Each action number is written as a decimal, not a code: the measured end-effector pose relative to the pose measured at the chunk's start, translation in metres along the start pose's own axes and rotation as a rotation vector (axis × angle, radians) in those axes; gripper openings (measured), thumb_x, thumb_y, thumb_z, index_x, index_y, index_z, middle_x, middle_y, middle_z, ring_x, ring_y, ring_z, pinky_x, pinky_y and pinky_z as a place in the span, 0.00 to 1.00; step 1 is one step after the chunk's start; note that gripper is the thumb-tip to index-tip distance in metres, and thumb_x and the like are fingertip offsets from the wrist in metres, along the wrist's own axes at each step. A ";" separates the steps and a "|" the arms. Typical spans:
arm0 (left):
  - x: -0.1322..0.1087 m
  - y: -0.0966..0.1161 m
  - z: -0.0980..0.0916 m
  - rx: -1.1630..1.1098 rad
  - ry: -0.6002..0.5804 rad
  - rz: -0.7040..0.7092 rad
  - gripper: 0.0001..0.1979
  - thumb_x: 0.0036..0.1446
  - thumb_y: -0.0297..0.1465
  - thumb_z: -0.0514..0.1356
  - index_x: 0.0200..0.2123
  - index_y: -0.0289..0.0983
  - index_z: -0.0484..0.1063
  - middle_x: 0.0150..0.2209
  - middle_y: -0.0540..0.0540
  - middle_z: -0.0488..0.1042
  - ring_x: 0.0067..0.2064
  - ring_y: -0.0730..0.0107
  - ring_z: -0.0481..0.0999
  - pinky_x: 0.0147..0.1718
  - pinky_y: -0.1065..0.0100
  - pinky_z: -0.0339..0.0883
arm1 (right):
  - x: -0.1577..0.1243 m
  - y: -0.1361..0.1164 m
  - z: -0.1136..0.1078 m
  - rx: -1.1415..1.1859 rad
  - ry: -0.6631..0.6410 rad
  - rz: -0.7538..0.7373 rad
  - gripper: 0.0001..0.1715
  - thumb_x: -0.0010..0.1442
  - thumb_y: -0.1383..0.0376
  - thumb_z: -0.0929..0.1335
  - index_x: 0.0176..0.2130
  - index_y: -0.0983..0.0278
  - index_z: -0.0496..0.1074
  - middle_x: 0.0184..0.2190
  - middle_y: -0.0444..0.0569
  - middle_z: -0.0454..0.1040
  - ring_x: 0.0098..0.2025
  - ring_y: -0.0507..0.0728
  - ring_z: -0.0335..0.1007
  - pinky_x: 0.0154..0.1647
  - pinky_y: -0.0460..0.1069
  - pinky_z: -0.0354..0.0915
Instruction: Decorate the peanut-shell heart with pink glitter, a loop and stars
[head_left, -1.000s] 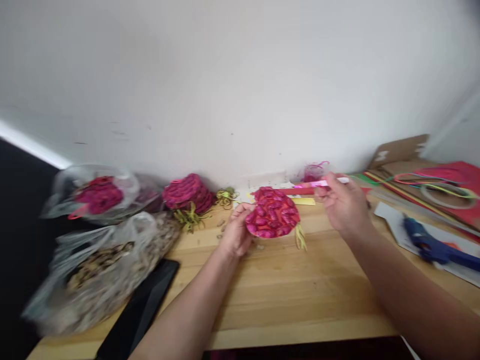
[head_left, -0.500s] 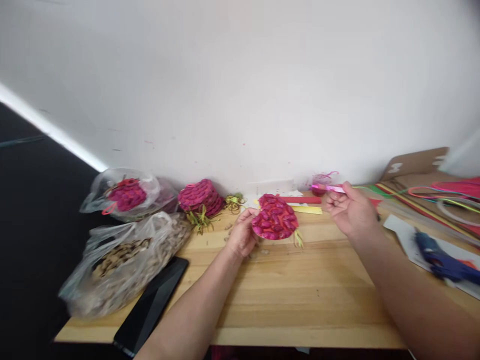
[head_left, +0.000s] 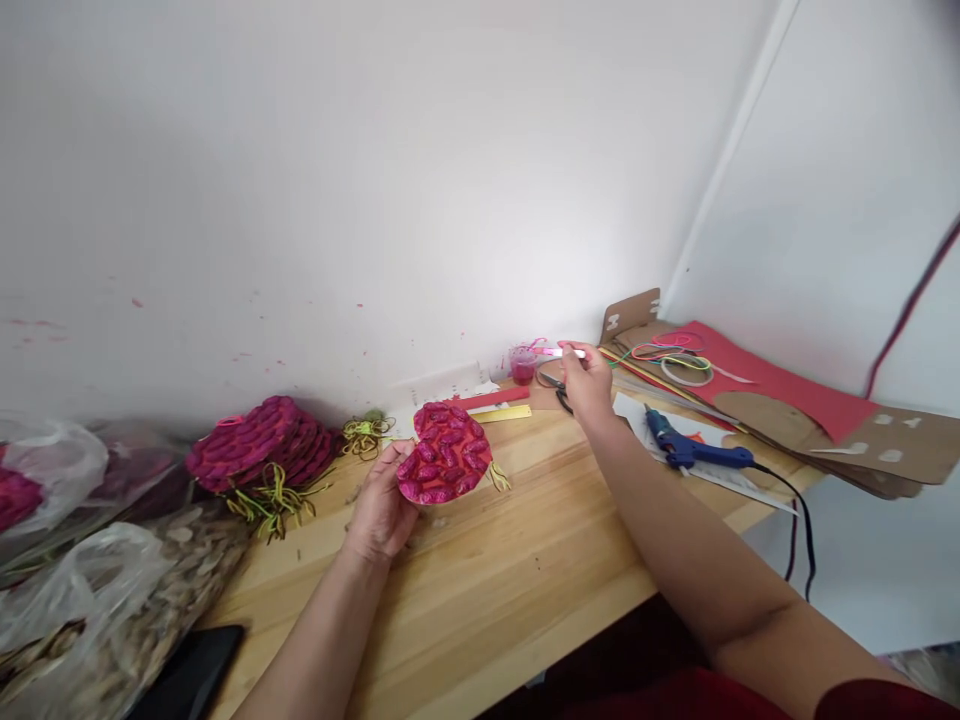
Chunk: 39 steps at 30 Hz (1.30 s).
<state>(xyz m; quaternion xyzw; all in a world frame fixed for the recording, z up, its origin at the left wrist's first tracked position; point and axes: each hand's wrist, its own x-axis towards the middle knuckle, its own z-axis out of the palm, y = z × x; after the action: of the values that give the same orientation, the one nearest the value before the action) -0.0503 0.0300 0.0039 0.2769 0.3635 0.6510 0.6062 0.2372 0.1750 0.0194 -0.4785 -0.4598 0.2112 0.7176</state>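
My left hand point(head_left: 381, 510) holds a round disc covered with magenta-painted shells point(head_left: 444, 465) by its left edge, tilted up over the wooden table point(head_left: 510, 570). Yellow-green strands hang from the disc's right side. My right hand point(head_left: 586, 381) reaches to the back of the table and grips a pink-and-white brush point(head_left: 564, 352), its tip over a small cup of magenta paint point(head_left: 523, 366) next to the wall.
A stack of finished magenta discs point(head_left: 259, 455) with yellow-green strands lies at the left. Plastic bags of shells point(head_left: 90, 610) and a black phone point(head_left: 187, 675) sit at the near left. A blue glue gun point(head_left: 690, 450), scissors, tape roll, coloured cords, red sheets and cardboard fill the right.
The view has swung right and downward. My right hand has carried the brush back toward the paint cup by the wall. My left hand keeps hold of the disc.
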 end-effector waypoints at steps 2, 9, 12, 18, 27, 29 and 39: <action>-0.002 0.000 0.003 0.012 0.002 -0.013 0.13 0.47 0.27 0.72 0.32 0.35 0.70 0.28 0.51 0.76 0.24 0.76 0.74 0.25 0.74 0.73 | 0.000 0.006 0.000 0.002 -0.012 0.022 0.23 0.57 0.47 0.70 0.40 0.63 0.77 0.27 0.42 0.72 0.28 0.53 0.65 0.29 0.48 0.62; -0.009 -0.003 0.012 0.003 -0.060 -0.044 0.13 0.47 0.28 0.74 0.29 0.34 0.71 0.25 0.51 0.74 0.23 0.77 0.71 0.24 0.76 0.71 | -0.001 0.012 0.003 0.019 -0.161 0.116 0.17 0.68 0.55 0.70 0.48 0.65 0.75 0.36 0.46 0.76 0.33 0.53 0.72 0.35 0.49 0.71; -0.009 -0.006 0.011 -0.004 -0.083 -0.058 0.13 0.49 0.28 0.74 0.30 0.34 0.72 0.26 0.51 0.75 0.22 0.78 0.70 0.24 0.75 0.71 | 0.001 0.016 0.008 0.026 -0.224 0.174 0.17 0.70 0.57 0.69 0.51 0.66 0.73 0.43 0.49 0.77 0.38 0.54 0.76 0.39 0.52 0.75; -0.010 -0.008 0.011 -0.002 -0.091 -0.084 0.13 0.49 0.29 0.74 0.30 0.33 0.72 0.27 0.49 0.76 0.23 0.77 0.72 0.25 0.74 0.71 | 0.002 0.024 0.013 0.074 -0.266 0.222 0.22 0.68 0.54 0.70 0.55 0.65 0.71 0.39 0.46 0.77 0.30 0.50 0.72 0.32 0.47 0.71; -0.016 0.001 0.015 -0.035 -0.109 -0.103 0.16 0.42 0.29 0.77 0.29 0.34 0.72 0.26 0.50 0.74 0.24 0.76 0.72 0.27 0.73 0.74 | 0.000 0.011 0.009 0.111 -0.198 0.150 0.31 0.56 0.45 0.72 0.49 0.63 0.72 0.30 0.42 0.75 0.25 0.50 0.68 0.29 0.47 0.67; -0.020 0.005 0.016 -0.019 -0.127 -0.125 0.17 0.42 0.30 0.77 0.29 0.35 0.72 0.27 0.51 0.74 0.25 0.76 0.73 0.29 0.72 0.75 | -0.001 0.010 0.008 0.105 -0.215 0.141 0.26 0.57 0.45 0.71 0.43 0.62 0.73 0.27 0.42 0.74 0.25 0.51 0.68 0.29 0.48 0.67; -0.036 0.002 0.016 0.211 -0.337 -0.378 0.16 0.45 0.34 0.78 0.29 0.35 0.74 0.25 0.50 0.72 0.22 0.78 0.68 0.23 0.75 0.66 | -0.018 0.002 0.010 -0.023 -0.313 0.108 0.15 0.65 0.54 0.70 0.34 0.62 0.74 0.22 0.41 0.72 0.25 0.53 0.69 0.30 0.48 0.67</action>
<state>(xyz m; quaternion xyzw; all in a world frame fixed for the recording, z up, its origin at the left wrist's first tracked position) -0.0349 -0.0033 0.0181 0.3704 0.3686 0.4296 0.7365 0.2201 0.1678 0.0103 -0.4720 -0.5422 0.3162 0.6191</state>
